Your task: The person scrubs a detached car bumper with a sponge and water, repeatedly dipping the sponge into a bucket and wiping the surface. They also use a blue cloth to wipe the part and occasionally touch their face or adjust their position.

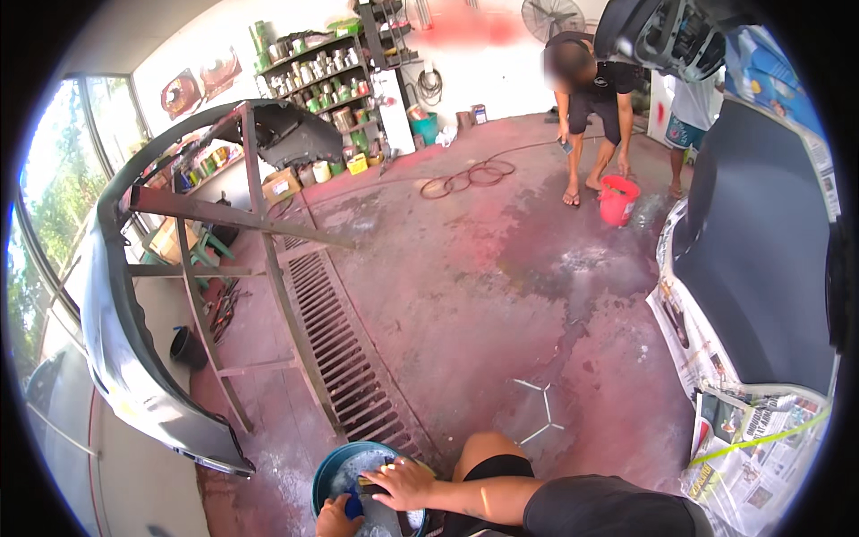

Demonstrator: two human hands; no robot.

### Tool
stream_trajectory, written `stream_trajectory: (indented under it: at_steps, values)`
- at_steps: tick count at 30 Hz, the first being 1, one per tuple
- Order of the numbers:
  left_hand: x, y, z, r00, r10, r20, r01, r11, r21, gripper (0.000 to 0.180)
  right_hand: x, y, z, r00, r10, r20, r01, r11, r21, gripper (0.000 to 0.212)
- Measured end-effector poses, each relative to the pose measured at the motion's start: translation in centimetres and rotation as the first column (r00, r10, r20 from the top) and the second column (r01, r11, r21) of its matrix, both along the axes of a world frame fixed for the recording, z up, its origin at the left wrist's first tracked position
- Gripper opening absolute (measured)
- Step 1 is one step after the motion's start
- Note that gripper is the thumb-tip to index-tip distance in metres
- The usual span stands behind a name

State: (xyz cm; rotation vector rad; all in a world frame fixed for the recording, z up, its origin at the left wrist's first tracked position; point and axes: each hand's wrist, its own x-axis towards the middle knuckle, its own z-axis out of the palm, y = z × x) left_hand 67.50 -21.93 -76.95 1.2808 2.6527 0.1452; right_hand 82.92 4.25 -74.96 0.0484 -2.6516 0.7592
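Left hand (335, 519) holds blue object (354, 506), apparently; right hand (404, 484) over bucket (335, 462).

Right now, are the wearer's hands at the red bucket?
No, left hand and right hand are at the near teal bucket.

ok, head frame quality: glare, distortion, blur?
Head view: windows partly washed out, back wall near-white; edges bow toward the black fisheye rim; a blurred patch covers the bending co-worker's head; left hand cropped by the lower edge.

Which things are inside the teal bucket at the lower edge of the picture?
Whitish, foamy water shows, with the left hand touching a blue object. Cloudiness and the right hand hide the bottom.
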Motion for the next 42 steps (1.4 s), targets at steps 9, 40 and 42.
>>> stream_trajectory:
  at_steps: [9, 40, 42]
  values:
    - [5.6, 1.6, 2.5, 0.998, 0.048, 0.032, -0.037, 0.96, -0.278, 0.047, -11.0, 5.2, -1.5, 0.922, 0.365, 0.13, -0.379, 0.92, 0.103, 0.065]
    - [-8.4, 3.4, 11.8, 0.695, -0.576, 0.43, 0.559, 0.809, 0.18, 0.034, -12.9, 3.9, 0.3, 0.843, 0.275, 0.463, -0.482, 0.769, 0.42, 0.089]
    - [-11.4, 2.5, 16.2, 0.725, -0.581, 0.369, 0.506, 0.813, 0.287, 0.017, -12.8, 3.6, 0.3, 0.85, 0.272, 0.451, -0.473, 0.771, 0.426, 0.084]
